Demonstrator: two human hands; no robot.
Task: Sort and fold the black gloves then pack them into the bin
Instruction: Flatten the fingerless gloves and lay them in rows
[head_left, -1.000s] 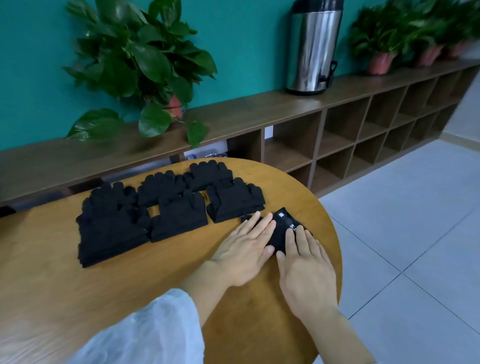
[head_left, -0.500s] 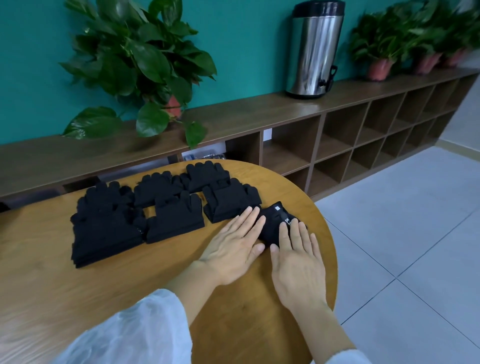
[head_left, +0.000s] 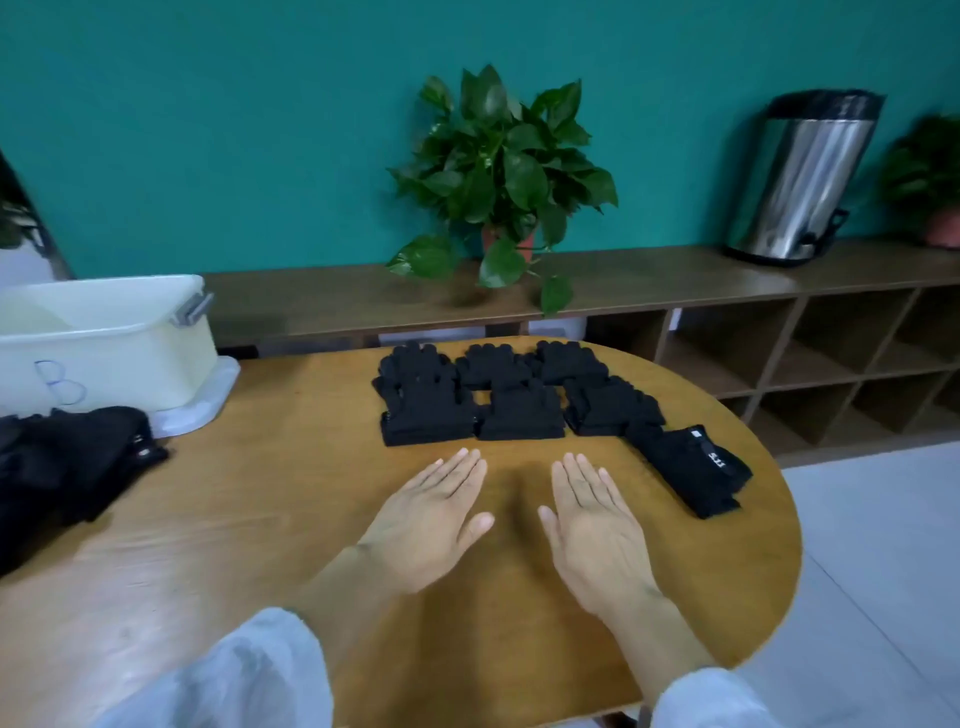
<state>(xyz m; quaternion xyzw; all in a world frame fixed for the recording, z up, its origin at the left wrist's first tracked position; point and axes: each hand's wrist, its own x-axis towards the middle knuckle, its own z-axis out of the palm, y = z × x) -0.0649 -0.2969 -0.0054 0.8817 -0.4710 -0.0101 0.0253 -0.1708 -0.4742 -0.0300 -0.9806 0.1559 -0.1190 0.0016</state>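
The folded glove (head_left: 693, 469), pressed flat under both hands half a second ago, has been released and is now left lying near the right edge of the table (head_left: 270, 525), just beside the nearest stack. Both hands have been drawn back toward the middle: the left hand (head_left: 434, 522) and the right hand (head_left: 592, 525) are held flat, fingers straight and together, nothing gripped; whether the palms touch the wood cannot be told. This fold is judged finished, with another glove due next. Six stacks of folded gloves (head_left: 511, 395) are counted in two rows of three, plus the single folded one. One heap of unsorted gloves (head_left: 78, 457) is seen at the left, and one pale bin (head_left: 109, 348) behind it, nothing yet seen packed.
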